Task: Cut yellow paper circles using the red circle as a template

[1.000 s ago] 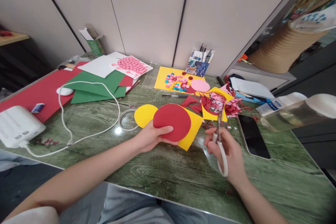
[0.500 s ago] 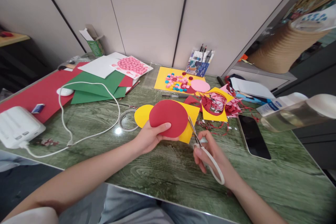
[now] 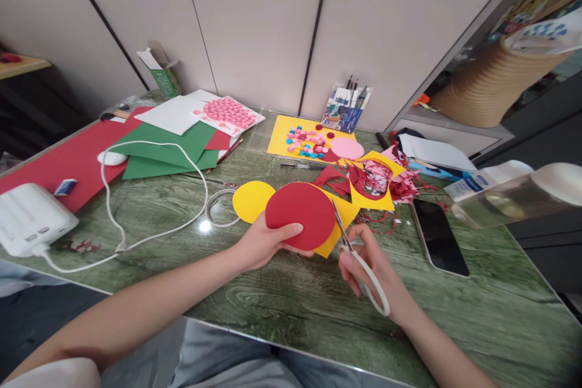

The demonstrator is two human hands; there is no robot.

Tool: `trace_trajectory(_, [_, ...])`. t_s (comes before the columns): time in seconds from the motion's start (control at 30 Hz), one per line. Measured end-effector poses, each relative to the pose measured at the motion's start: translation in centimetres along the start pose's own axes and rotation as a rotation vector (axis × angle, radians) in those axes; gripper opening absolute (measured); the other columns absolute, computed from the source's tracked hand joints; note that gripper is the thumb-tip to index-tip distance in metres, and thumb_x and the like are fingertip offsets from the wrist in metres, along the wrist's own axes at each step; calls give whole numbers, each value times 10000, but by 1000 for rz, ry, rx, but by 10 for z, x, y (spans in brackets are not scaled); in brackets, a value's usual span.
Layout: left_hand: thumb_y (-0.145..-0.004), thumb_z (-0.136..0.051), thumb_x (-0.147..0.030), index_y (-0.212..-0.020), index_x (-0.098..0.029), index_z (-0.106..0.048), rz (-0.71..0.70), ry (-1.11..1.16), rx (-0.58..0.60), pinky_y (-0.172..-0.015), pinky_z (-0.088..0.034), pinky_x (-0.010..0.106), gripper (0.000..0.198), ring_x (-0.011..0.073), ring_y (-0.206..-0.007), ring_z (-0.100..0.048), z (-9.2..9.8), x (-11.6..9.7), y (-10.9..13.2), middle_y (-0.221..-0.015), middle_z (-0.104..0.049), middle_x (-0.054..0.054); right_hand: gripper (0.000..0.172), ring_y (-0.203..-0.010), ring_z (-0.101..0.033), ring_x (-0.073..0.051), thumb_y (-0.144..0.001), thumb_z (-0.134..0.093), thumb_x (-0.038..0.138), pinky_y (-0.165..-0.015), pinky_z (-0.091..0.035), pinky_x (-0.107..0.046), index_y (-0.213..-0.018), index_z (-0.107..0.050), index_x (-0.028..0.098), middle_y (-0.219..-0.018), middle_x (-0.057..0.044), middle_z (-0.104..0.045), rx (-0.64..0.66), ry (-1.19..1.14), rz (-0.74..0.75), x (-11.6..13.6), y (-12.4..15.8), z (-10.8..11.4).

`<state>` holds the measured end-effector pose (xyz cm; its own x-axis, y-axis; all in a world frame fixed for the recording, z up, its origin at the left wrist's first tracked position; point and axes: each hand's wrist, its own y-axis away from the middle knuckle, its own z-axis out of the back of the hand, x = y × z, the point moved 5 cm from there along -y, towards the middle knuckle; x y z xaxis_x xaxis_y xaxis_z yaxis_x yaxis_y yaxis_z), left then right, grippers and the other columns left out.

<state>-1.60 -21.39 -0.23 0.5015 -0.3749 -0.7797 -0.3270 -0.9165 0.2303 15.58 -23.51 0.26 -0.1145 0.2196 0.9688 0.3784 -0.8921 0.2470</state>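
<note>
My left hand [image 3: 273,241] pinches a red paper circle [image 3: 301,209], thumb on top, with a yellow paper sheet [image 3: 348,211] lying under it. The sheet's corners stick out past the circle on the right. My right hand [image 3: 368,260] is closed around the white-handled scissors [image 3: 370,282], its fingers in the loops. The scissor blades point up and away, at the right edge of the red circle, over the yellow sheet. A yellow paper circle [image 3: 253,199] rests on the table just left of the red one, beside a roll of clear tape [image 3: 221,207].
Paper scraps [image 3: 400,185] and a phone [image 3: 440,236] lie to the right, near a clear bottle [image 3: 509,197]. Behind are a yellow sheet with small coloured pieces [image 3: 279,136] and a marker pack [image 3: 343,110]. Green paper [image 3: 168,154], a white cable [image 3: 154,244] and a power bank [image 3: 36,218] occupy the left.
My left hand has shifted the red circle and yellow sheet slightly right and toward me. More of the yellow circle on the table shows. The scissors have moved a little to the right.
</note>
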Motion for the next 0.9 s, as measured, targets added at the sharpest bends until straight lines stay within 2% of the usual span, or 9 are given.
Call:
trace_trajectory(0.23, [-717,-668,-174,-1088,-164,-554,17,-13,8,-630,-588,410,387,229,-830,-641,0,-3,0,-1119,-622,103,291,-345,-279,-52,-832,-501,419,-344,-235,-147,-845,-253,268,-470,140,-379,-56,54,8,5,0,0])
trace_trajectory(0.4, [-706,-677,-161,-1095,-159,-547,27,-17,0,-617,-592,410,410,250,-873,-632,1,-6,-1,-1121,-619,111,310,-339,-235,-53,-824,-517,427,-335,-213,-155,-836,-250,271,-454,143,-339,-51,47,-3,5,1,0])
trace_trajectory(0.9, [-689,-687,-173,-1066,-166,-571,45,-55,26,-613,-585,418,395,248,-820,-647,3,-11,-1,-1094,-630,112,261,-330,-262,-58,-851,-499,386,-317,-190,-151,-823,-267,269,-464,129,-338,-48,140,-20,-2,1,4])
